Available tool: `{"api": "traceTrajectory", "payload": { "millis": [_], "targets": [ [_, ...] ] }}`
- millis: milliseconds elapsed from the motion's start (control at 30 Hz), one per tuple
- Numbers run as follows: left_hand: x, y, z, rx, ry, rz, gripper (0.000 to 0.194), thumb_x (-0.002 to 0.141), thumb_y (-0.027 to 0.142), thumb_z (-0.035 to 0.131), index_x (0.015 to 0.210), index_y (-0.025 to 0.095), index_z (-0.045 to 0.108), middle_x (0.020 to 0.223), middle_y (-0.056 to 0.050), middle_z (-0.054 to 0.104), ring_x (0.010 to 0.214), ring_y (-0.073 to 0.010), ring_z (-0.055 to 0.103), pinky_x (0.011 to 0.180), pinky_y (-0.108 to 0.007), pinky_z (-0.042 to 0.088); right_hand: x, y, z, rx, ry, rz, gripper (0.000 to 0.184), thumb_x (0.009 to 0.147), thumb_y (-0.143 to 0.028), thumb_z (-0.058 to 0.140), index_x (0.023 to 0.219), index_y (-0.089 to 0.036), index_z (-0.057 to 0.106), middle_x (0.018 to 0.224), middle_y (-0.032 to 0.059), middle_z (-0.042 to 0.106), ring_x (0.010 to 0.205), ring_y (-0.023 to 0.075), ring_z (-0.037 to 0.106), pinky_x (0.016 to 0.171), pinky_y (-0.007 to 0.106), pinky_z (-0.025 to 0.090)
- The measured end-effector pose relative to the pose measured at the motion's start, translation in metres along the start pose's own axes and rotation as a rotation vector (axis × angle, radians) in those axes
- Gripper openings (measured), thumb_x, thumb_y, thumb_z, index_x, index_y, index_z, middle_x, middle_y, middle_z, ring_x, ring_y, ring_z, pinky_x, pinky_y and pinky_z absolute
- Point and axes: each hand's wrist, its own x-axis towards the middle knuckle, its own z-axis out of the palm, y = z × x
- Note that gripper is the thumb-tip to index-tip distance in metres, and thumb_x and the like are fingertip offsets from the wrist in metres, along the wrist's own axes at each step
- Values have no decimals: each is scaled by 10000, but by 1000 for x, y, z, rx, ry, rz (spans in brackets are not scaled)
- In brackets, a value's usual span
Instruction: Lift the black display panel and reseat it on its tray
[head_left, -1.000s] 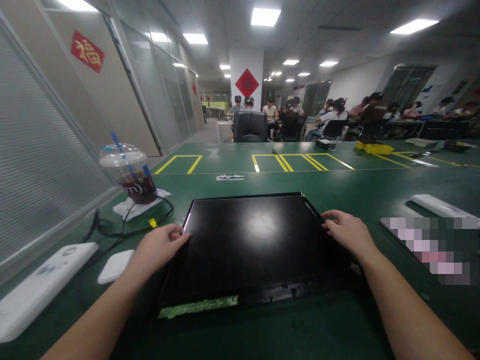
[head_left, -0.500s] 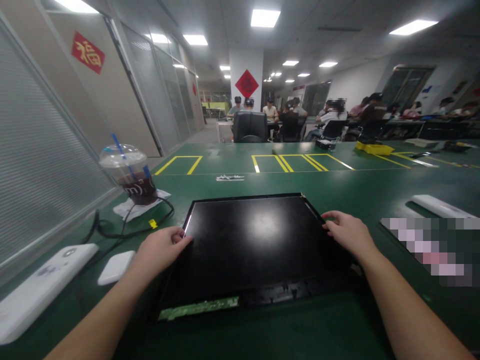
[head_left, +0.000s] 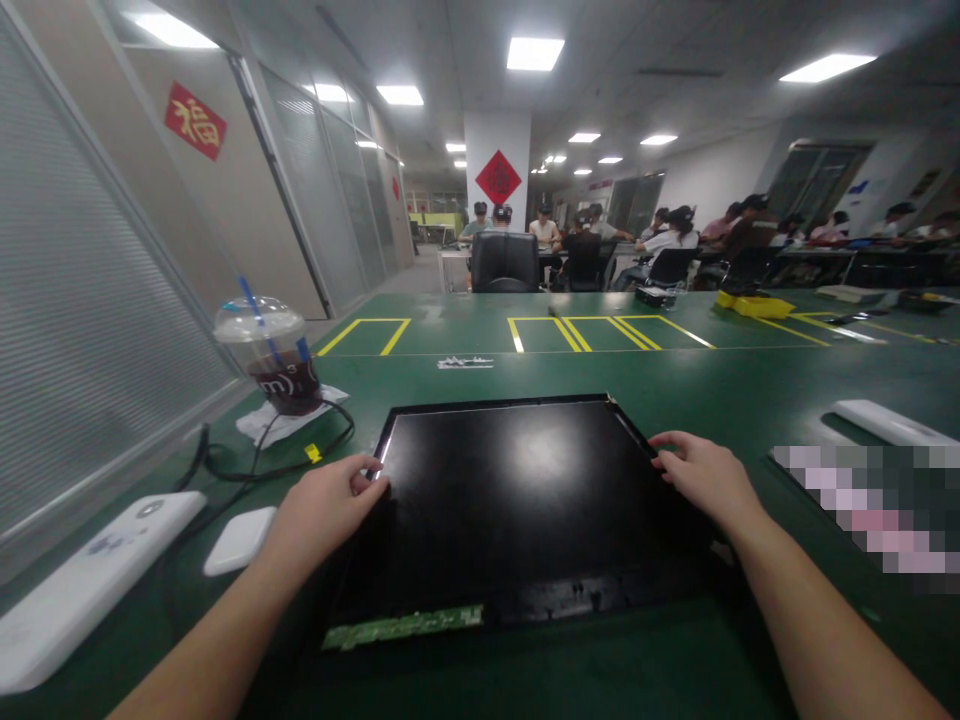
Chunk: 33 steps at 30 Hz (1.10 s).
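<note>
Dark panel (head_left: 517,510) flat on surface (head_left: 600,670), screen up, long axis left-right, circuit strip (head_left: 405,626) at near left. Left hand (head_left: 330,505), right hand (head_left: 711,480): narrow grip pinching side edges.

LCD panel (head_left: 517,500) on tbl (head_left: 675,375); PCB strip (head_left: 405,628) at its near edge, L end. L of panel: cable (head_left: 255,475), drink cup (head_left: 283,372) on napkin (head_left: 261,428). Behind panel: tape outlines (head_left: 568,334), then office chair (head_left: 505,262) past tbl.
</note>
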Motion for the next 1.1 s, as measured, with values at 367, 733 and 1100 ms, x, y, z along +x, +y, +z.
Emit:
{"api": "traceTrajectory", "payload": {
  "millis": [367, 733, 1100],
  "targets": [
    [10, -16, -4, -5, 62, -42, 370, 748, 543, 516, 792, 206, 660, 821, -95, 728, 747, -276, 661, 626, -321, 426, 1, 4, 0, 342, -21, 138, 373, 773, -276, 500, 1075, -170, 691, 787, 63, 745, 618, 162, 683, 632, 266, 506],
    [14, -24, 6, 116, -68, 2, 337, 804, 507, 452, 595, 247, 495, 667, -73, 659, 680, -258, 639, 599, -312, 401, 3, 12, -4, 0, 57, 84, 321, 701, -344, 604, 980, -251, 732, 886, 32, 746, 796, 235, 684, 620, 315, 455],
    [15, -15, 12, 178, -42, 23, 257, 848, 301, 406, 644, 226, 545, 762, -94, 634, 754, -255, 643, 663, -315, 420, 6, 11, 2, -31, -43, 62, 315, 692, -221, 632, 992, -259, 722, 876, 4, 742, 832, 225, 680, 680, 320, 467]
  ]
}}
